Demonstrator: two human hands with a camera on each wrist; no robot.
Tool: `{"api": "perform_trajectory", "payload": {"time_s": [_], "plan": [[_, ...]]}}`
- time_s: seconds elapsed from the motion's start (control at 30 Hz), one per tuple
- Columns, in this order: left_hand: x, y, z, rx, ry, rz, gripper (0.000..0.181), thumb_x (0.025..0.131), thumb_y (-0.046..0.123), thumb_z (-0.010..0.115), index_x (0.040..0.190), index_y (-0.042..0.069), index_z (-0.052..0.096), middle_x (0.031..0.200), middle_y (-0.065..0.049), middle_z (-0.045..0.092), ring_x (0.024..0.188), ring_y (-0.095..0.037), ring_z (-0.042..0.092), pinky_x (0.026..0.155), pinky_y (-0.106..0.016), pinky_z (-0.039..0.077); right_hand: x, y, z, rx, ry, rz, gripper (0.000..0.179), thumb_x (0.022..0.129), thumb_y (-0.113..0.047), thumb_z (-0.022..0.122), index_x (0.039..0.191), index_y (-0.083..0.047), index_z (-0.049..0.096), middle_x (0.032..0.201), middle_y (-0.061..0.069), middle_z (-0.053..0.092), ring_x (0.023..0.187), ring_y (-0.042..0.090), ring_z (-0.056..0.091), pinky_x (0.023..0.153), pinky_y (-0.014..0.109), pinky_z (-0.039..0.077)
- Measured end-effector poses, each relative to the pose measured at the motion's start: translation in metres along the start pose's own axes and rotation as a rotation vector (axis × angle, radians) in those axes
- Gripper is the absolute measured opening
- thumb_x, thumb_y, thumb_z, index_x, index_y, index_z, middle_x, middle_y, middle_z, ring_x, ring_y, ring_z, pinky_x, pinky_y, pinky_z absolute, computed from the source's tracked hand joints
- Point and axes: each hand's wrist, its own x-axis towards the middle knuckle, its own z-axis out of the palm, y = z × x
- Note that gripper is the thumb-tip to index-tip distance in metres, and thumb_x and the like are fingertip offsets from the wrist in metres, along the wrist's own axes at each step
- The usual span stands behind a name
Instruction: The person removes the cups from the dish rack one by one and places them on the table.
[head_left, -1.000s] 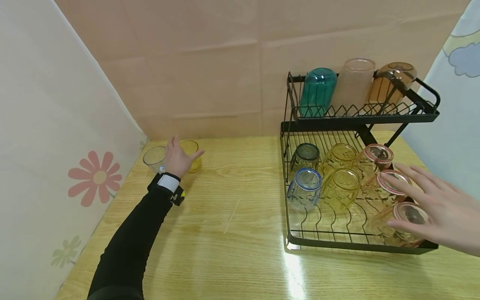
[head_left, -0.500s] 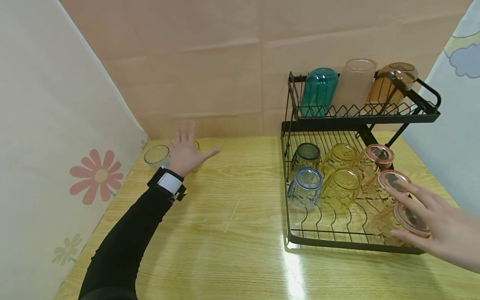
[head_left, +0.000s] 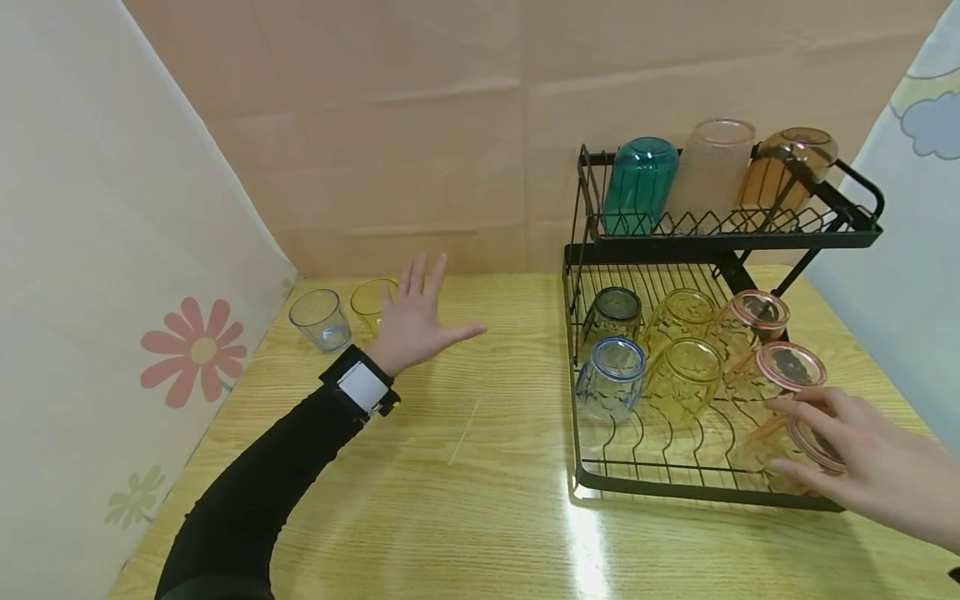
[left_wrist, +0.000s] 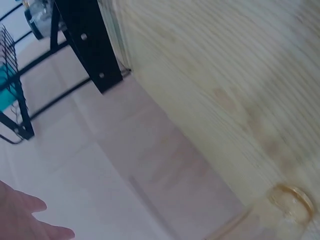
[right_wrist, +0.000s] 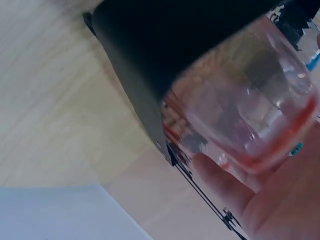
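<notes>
My left hand (head_left: pixel 412 332) is held over the table with its fingers spread and nothing in it. Just left of it stand a clear tumbler (head_left: pixel 318 315) and a yellow tumbler (head_left: pixel 365 306), the second partly covered by the hand. On the right, my right hand (head_left: pixel 873 460) grips a pink-rimmed glass (head_left: pixel 816 443) at the front right corner of the black dish rack (head_left: pixel 675 492). Fingers lie along its far side and the thumb along its near side. In the right wrist view this upside-down glass (right_wrist: pixel 260 95) looks blurred, its reddish rim close to the fingers.
Several upside-down glasses share the lower tier, among them a blue-rimmed glass (head_left: pixel 611 379) and a yellow glass (head_left: pixel 686 379). Above them, a teal glass (head_left: pixel 640 187), a clear pinkish glass (head_left: pixel 708 171) and an amber glass (head_left: pixel 783 171) stand on the upper tier.
My left hand has moved right, away from the two tumblers, uncovering more of them. My right hand has come down and its fingers have curled round the pink-rimmed corner glass.
</notes>
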Motion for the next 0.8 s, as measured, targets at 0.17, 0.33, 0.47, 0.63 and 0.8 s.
{"api": "perform_trajectory", "payload": {"time_s": [0.17, 0.33, 0.47, 0.63, 0.8], "plan": [[-0.006, 0.015, 0.004, -0.002, -0.043, 0.051, 0.108, 0.063, 0.088, 0.034, 0.144, 0.030, -0.008, 0.151, -0.012, 0.002, 0.136, -0.028, -0.005, 0.097, -0.064, 0.006, 0.003, -0.001, 0.008, -0.008, 0.012, 0.024, 0.066, 0.065, -0.049, 0.073, 0.115, -0.010, 0.054, 0.102, 0.010, 0.047, 0.074, 0.022, 0.047, 0.048, 0.034, 0.036], [-0.015, 0.034, 0.010, 0.000, -0.090, 0.119, 0.108, 0.063, 0.089, 0.031, 0.145, 0.029, -0.005, 0.151, -0.010, 0.003, 0.136, -0.029, 0.000, 0.097, -0.064, 0.007, 0.006, 0.000, 0.014, -0.064, 0.108, -0.013, 0.052, 0.060, -0.051, 0.075, 0.096, -0.019, 0.056, 0.085, 0.001, 0.044, 0.064, 0.014, 0.041, 0.042, 0.028, 0.030], [-0.021, 0.048, 0.011, -0.011, -0.122, 0.177, 0.108, 0.065, 0.088, 0.031, 0.146, 0.026, -0.001, 0.151, -0.010, 0.003, 0.136, -0.031, 0.002, 0.097, -0.064, 0.008, 0.008, 0.002, 0.017, -0.081, 0.154, -0.032, 0.046, 0.057, -0.050, 0.076, 0.087, -0.023, 0.054, 0.079, -0.004, 0.038, 0.059, 0.009, 0.035, 0.039, 0.026, 0.025], [-0.025, 0.065, 0.013, -0.032, -0.148, 0.218, 0.107, 0.064, 0.088, 0.032, 0.145, 0.029, -0.004, 0.152, -0.009, 0.002, 0.136, -0.028, -0.002, 0.098, -0.062, 0.007, 0.011, 0.001, 0.015, -0.062, 0.195, -0.056, 0.045, 0.060, -0.053, 0.074, 0.085, -0.021, 0.054, 0.080, -0.005, 0.040, 0.059, 0.009, 0.035, 0.038, 0.026, 0.026], [-0.027, 0.078, 0.018, -0.039, -0.151, 0.260, 0.106, 0.064, 0.089, 0.031, 0.145, 0.030, -0.006, 0.152, -0.008, 0.001, 0.136, -0.028, 0.000, 0.099, -0.062, 0.007, 0.021, -0.004, 0.005, -0.027, 0.328, -0.170, 0.051, 0.075, -0.071, 0.049, 0.082, -0.020, 0.052, 0.078, -0.008, 0.034, 0.057, 0.002, 0.026, 0.040, 0.025, 0.025]]}}
